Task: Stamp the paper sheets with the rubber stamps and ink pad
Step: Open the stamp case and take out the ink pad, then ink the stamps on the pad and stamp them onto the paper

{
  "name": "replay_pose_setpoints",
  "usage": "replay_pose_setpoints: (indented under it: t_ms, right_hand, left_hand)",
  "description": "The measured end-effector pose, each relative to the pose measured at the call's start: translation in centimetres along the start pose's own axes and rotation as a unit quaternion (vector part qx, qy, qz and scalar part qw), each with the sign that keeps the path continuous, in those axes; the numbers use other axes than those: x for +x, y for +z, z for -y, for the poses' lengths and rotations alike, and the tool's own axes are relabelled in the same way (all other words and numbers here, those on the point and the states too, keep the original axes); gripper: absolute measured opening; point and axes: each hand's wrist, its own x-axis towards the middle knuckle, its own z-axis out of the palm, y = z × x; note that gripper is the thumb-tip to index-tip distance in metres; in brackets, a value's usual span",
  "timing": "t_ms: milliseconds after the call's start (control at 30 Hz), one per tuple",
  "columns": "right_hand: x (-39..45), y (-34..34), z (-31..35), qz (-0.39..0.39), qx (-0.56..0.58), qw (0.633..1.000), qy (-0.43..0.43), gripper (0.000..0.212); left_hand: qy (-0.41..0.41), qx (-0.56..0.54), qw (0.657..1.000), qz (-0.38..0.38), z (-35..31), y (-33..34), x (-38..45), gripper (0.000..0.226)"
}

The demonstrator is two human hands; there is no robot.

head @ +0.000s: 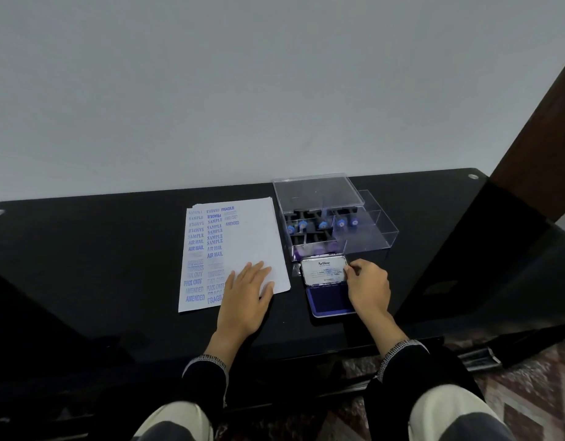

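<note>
While the left hand (247, 294) lies flat on paper sheets (236, 249), the right hand (368, 289) pinches the ink pad (327, 283) lid on a black table (99, 249).

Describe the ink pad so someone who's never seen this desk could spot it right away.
On the black table, look right of the stamped paper sheets and just in front of the clear plastic stamp box. The ink pad is the small tin lying open there, with its dark blue pad showing and its silver lid raised.

Glossy black table (84, 249) against a plain pale wall (243, 74); patterned floor (529, 393) at right
</note>
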Motion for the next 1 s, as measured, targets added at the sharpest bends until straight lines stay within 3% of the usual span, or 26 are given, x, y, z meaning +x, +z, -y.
replay_pose_setpoints:
  t_ms: [467,733,800,900,1000]
  right_hand:
    - [-0.4,0.6,0.6,-0.055,0.011,0.998,-0.005,0.020]
    - [2.1,0.5,6.0,-0.098,0.043,0.989,-0.101,0.018]
    - [3.7,0.5,7.4,-0.077,-0.014,0.992,-0.094,0.023]
    - [5.6,0.4,9.3,0.025,-0.170,0.985,-0.031,0.028]
    - [6.4,0.6,10.4,0.086,-0.233,0.969,0.012,0.032]
  left_hand:
    - [-0.012,-0.018,1.000,0.000,0.1,-0.2,0.4,0.041]
    - [-0.048,-0.017,0.998,-0.023,-0.2,-0.2,0.4,0.040]
    - [-0.051,-0.017,0.998,-0.022,-0.1,-0.1,0.3,0.040]
    - [-0.048,-0.012,0.998,-0.026,0.0,0.0,0.3,0.040]
    - [-0.046,-0.010,0.998,-0.031,-0.1,0.0,0.3,0.039]
